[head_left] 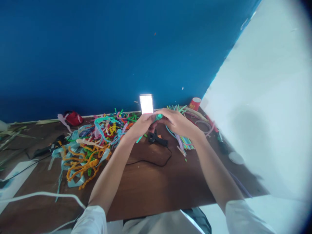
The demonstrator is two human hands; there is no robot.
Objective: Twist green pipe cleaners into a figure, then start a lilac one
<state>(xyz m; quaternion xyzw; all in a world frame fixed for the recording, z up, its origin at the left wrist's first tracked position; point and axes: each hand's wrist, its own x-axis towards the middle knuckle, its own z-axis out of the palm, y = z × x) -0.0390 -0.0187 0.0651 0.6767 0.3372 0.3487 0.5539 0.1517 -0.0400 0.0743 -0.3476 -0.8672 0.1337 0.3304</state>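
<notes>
Blue wall (109, 58) behind a brown counter (156, 185), 2 hands meeting at a turquoise piece

On my feed the turquoise piece (159, 116) is between the hands, raised over the far part of the counter. My right hand (174, 120) pinches it between thumb and fingers; my left hand (143, 123) curls in from the other side, but I cannot tell whether it grips the piece or only steadies it. I judge it is held up like this so that both sets of fingers can get round it. Just behind them 1 bright screen (147, 104) seems to be propped facing me, though glare hides what it shows.

Below the hands lies a black tool, probably a glue gun (157, 139), likely put there for easy reach; its black cord (162, 165) loops toward me and passes under my left forearm, where it could snag. Leftward, a tangled pile of pipe cleaners (91, 165) crowds the counter. To the right, a bundle of pale stems (187, 143) is partly covered by my right arm, laid side by side perhaps to keep them straight. A red cup (195, 104) sits at the back, and my fingertips are mostly blocked by the hands themselves
</notes>
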